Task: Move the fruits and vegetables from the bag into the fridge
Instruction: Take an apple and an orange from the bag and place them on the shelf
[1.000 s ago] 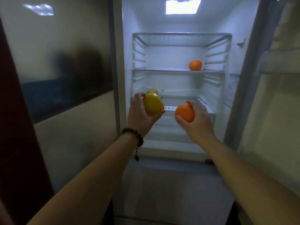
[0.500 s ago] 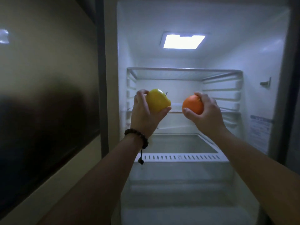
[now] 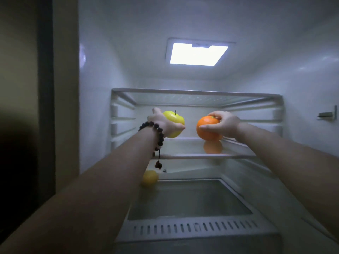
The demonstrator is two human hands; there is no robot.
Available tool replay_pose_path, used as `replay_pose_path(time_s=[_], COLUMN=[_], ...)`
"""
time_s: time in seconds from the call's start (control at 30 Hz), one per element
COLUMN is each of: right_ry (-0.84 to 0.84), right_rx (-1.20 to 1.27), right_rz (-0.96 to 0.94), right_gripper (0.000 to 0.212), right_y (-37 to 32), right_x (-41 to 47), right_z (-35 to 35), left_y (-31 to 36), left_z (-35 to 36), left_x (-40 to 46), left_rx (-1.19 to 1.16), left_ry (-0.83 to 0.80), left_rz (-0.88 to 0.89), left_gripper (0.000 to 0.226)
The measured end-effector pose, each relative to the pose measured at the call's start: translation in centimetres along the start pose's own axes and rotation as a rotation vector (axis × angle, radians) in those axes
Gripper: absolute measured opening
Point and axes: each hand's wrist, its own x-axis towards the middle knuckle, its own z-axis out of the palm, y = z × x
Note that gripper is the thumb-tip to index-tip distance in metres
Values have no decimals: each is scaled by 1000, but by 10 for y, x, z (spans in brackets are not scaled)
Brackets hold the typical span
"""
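Now both arms reach into the open fridge (image 3: 99, 107). Her left hand (image 3: 161, 123) has its grip curled round a yellow-green apple (image 3: 174, 119) above the glass shelf (image 3: 192, 156). Right hand (image 3: 224, 123) clasps an orange (image 3: 207, 130) resting on that shelf. Lower down, a yellow fruit (image 3: 150, 177) lies near the left wall.

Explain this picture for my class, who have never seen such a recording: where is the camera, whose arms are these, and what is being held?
There is no machine here. A person wears a camera on the head, so you see their own two arms reaching into an open fridge. The left hand holds a yellow-green apple; the right hand holds an orange just above the glass shelf. Lower down, another yellow fruit lies behind the left arm.
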Motion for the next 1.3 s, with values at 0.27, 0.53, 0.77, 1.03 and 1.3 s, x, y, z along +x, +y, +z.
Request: replay_pose_path(time_s=[0.27, 0.53, 0.77, 1.03, 1.3], right_ry=[-208, -292, -314, -309, -303], right_rx=[-204, -352, -281, -266, -307], right_rz=[-40, -102, -110, -128, -114], right_gripper=[60, 63, 59, 57, 64], right_y=[16, 28, 56, 66, 67], right_x=[61, 104, 114, 118, 117], right_z=[5, 15, 32, 33, 39], left_y=[11, 11, -16, -19, -22], left_z=[14, 33, 44, 52, 62], left_x=[64, 101, 117, 115, 116], left_rx=[109, 255, 532, 565, 703], left_ry=[-254, -307, -334, -301, -266], left_rz=[-24, -14, 38, 97, 93], left_gripper=[96, 93, 80, 70, 60])
